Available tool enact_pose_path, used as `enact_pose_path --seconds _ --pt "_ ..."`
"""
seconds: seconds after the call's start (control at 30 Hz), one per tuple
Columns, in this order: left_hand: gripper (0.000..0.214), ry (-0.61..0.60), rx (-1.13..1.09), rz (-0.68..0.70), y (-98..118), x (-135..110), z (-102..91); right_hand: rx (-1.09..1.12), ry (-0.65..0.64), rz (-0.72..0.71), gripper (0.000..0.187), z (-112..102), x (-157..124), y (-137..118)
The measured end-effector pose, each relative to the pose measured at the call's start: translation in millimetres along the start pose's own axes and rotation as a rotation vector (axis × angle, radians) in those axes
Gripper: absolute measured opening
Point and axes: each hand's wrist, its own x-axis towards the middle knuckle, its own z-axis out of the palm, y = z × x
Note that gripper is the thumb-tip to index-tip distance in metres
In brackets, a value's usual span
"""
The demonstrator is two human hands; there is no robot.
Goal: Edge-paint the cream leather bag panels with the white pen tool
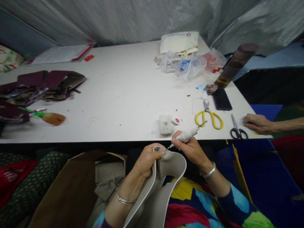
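My left hand (147,160) pinches the top edge of a curved light-grey bag piece (174,163), leather-like and folded over, which hangs over my lap. My right hand (191,148) is closed round a white-handled tool (186,136) with a thin metal tip at either end. Its lower tip touches the grey edge right beside my left fingertips. Just beyond, on the table, sit a small whitish block-shaped container (166,125) and a white cap with a red mark (175,121). Yellow-handled scissors (217,122) lie to the right of the tool.
On the white table (114,95) are maroon bag pieces (52,80), an orange-brown bottle (53,118), black scissors (238,133), a phone (222,99), a tall flask (234,66) and plastic bags (191,68). Another person's hand (258,123) rests at right. A cardboard box (68,190) holds grey scraps.
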Motion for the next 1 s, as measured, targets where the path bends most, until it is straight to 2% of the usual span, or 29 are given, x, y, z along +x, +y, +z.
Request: enact_pose_path --seconds 0.07,0.2,0.37,0.47,0.6,0.67,0.7,0.83,1.0 --pt "0.041 -0.005 -0.044 -0.022 -0.7 1.1 -0.9 -0.080 -0.082 -0.121 0.024 -4.5 -7.7 -5.7" --pt "0.039 -0.045 -0.102 -0.060 -1.6 1.8 -0.5 -0.373 -0.237 -0.383 0.018 -14.6 -16.6 -15.1" --pt "0.037 -0.047 -0.073 -0.035 -0.5 -2.9 7.1 -0.432 -0.280 -0.499 0.013 -18.6 -17.3 -18.6" --pt "0.036 -0.044 -0.043 0.014 0.3 -6.1 9.7 -0.333 -0.158 -0.502 0.012 -14.8 -23.2 -16.6" --pt "0.036 0.003 -0.049 0.041 0.0 -9.0 6.4 -0.064 0.199 -0.428 0.010 -9.8 -38.3 -12.8" --pt "0.036 0.032 -0.030 0.063 -0.5 -10.7 4.7 -0.027 0.372 -0.391 0.007 -8.5 -43.3 -12.7" --pt "0.036 0.043 -0.008 0.082 -0.6 -11.7 4.4 -0.025 0.420 -0.364 0.008 -7.8 -44.5 -13.1" --pt "0.035 0.050 0.068 0.137 0.3 -15.3 4.7 0.068 0.412 -0.216 0.022 -0.5 -43.7 -15.2" --pt "0.036 0.045 0.121 0.157 2.5 -19.4 -0.9 0.099 0.445 -0.132 0.019 12.3 -43.7 -16.0"
